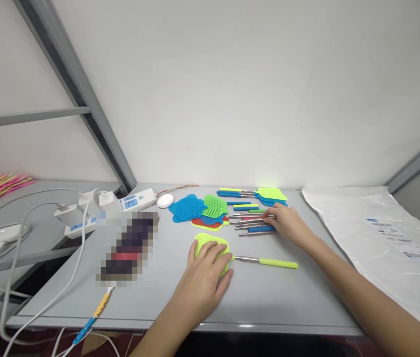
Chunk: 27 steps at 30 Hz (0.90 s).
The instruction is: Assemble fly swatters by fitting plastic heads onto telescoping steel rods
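My left hand (207,270) lies over the mesh head of a yellow-green fly swatter (277,263), fingers spread. That swatter's metal rod and green grip point right. My right hand (284,223) reaches into a group of loose telescopic handles (256,229), thumb and fingers closed at the end of one. They have metal rods and blue, green or red grips; the fingers partly hide them. Left of the handles are loose swatter heads: blue ones (186,208), a green one (215,206) and a red one (199,223), overlapping.
Behind the handles lie assembled swatters (269,193) against the wall. A plastic bag (366,248) covers the right side. At left are a pixelated phone-like object (130,248), power strips (135,201), cables and a round white disc (165,200). The table's front edge (247,326) is near me.
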### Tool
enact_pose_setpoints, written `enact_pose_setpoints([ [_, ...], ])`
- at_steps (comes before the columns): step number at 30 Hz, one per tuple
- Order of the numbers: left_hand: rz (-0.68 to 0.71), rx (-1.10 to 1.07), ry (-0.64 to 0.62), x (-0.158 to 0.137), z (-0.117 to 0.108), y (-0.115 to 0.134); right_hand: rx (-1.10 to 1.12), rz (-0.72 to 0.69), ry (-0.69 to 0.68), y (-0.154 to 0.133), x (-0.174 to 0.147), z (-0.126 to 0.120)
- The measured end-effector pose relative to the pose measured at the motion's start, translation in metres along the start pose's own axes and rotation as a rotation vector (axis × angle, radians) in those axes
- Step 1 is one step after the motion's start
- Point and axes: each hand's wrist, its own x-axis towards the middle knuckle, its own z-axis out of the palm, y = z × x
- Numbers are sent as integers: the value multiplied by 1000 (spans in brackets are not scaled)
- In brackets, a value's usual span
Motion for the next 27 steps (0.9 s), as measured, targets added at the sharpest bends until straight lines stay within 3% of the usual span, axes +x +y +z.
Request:
enact_pose_setpoints([
  [15,-7,6,1,1,1,-1,16,-15,35,-9,-16,-13],
  [20,5,10,24,1,1,-1,113,-101,46,-31,-51,-20],
  [27,2,13,18,2,1,-1,129,-162,58,-49,-104,8],
])
